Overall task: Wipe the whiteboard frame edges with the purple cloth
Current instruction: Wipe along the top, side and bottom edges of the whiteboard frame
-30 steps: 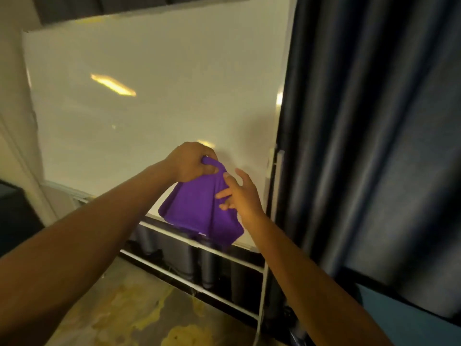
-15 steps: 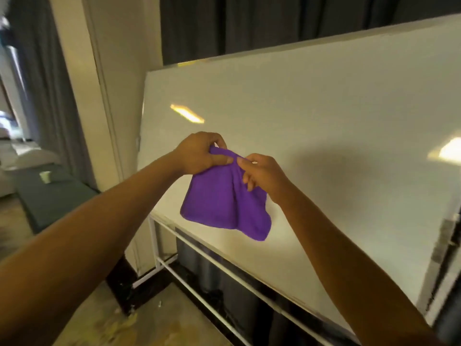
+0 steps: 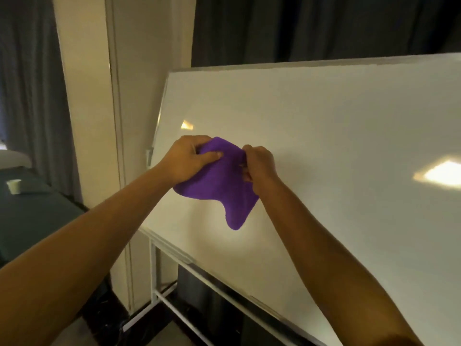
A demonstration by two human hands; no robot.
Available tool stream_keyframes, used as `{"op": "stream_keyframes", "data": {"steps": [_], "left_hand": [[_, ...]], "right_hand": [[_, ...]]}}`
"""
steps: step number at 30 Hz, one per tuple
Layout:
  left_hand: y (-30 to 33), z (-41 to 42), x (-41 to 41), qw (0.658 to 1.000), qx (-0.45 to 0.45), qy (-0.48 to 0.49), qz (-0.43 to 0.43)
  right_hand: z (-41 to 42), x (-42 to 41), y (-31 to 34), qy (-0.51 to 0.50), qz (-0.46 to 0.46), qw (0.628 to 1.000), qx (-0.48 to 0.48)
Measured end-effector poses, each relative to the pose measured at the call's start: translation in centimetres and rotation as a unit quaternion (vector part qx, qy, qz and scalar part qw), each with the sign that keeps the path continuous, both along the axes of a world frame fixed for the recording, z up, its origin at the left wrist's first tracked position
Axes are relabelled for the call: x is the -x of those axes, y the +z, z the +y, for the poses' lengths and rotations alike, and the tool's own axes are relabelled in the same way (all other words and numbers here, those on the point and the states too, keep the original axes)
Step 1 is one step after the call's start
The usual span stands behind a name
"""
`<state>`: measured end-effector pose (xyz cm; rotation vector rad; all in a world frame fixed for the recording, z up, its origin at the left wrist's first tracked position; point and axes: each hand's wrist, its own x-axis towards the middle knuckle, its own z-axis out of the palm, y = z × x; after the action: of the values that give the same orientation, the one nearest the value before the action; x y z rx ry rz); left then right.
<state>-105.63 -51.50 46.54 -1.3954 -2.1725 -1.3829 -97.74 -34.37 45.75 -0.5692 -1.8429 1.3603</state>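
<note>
both hands, left [image 3: 188,159] and right [image 3: 259,164], now pinch the cloth [image 3: 219,182] bunched before the board [image 3: 324,146] near its left edge, having swung over from the right edge, likely wiped next.

both hands [image 3: 224,166] gripping purple cloth [image 3: 219,186], whiteboard [image 3: 336,146] behind

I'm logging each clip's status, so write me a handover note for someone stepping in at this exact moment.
Left hand: grips the purple cloth at its upper left, thumb on top.
Right hand: pinches the cloth's upper right.
Cloth hangs bunched between both hands in front of the whiteboard, not on any edge.
Done: cloth in hand.
Left: the wiping itself; the left frame edge and bottom frame edge are nearest.
</note>
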Motion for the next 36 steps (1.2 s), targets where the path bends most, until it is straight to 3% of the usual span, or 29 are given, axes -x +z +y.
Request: {"op": "stream_keyframes", "data": {"steps": [5, 10, 18, 24, 28, 36], "left_hand": [[0.1, -3.0, 9.9, 0.998, 0.059, -0.036, 0.008], [0.7, -4.1, 17.9, 0.993, 0.033, -0.098, -0.051], [-2.0, -1.7, 31.1, 0.996, 0.046, -0.008, 0.078], [-2.9, 3.0, 43.5, 0.951, 0.103, 0.117, 0.268], [-1.9, 6.9, 49.3, 0.942, 0.123, 0.123, 0.285], [-5.3, 13.5, 56.7, 0.942, 0.156, 0.098, 0.280]], "right_hand": [[-3.5, 8.0, 1.6, -0.062, 0.009, 0.998, 0.001], [-4.7, 13.5, 4.5, -0.136, 0.047, 0.987, -0.072], [-1.1, 21.6, 9.2, -0.219, 0.112, 0.955, -0.163], [4.9, 30.3, 13.0, -0.265, 0.174, 0.917, -0.242], [8.2, 36.0, 16.5, -0.283, 0.195, 0.897, -0.276], [12.8, 44.4, 22.8, -0.389, 0.115, 0.832, -0.378]]}}
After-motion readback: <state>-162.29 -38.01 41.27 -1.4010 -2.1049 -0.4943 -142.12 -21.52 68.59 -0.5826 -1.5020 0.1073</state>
